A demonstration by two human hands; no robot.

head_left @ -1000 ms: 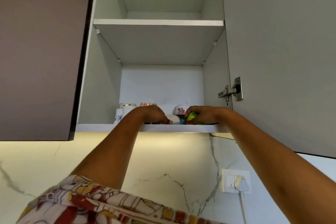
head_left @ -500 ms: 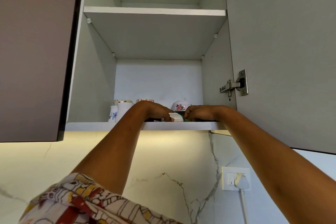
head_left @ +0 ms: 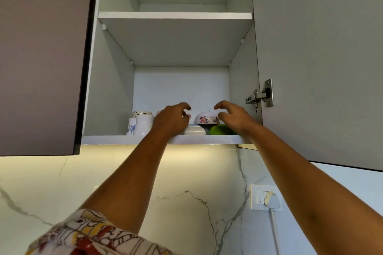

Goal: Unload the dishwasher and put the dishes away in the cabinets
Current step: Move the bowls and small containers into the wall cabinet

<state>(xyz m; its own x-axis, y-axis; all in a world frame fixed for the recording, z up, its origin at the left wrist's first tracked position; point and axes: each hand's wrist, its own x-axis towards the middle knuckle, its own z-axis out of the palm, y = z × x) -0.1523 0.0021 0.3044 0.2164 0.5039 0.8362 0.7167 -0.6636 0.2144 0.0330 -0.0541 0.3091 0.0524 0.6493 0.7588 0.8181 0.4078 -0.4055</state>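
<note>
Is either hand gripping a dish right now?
No. The left hand and right hand hover open-fingered above the white bowl and green bowl.

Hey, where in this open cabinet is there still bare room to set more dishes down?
The upper shelf shows nothing above its front edge. On the bottom shelf, the front-left corner beside the white mugs looks bare. The middle and right are crowded: white bowl, green bowl, floral bowl, with both open hands above.

White plug in marble-wall socket
</note>
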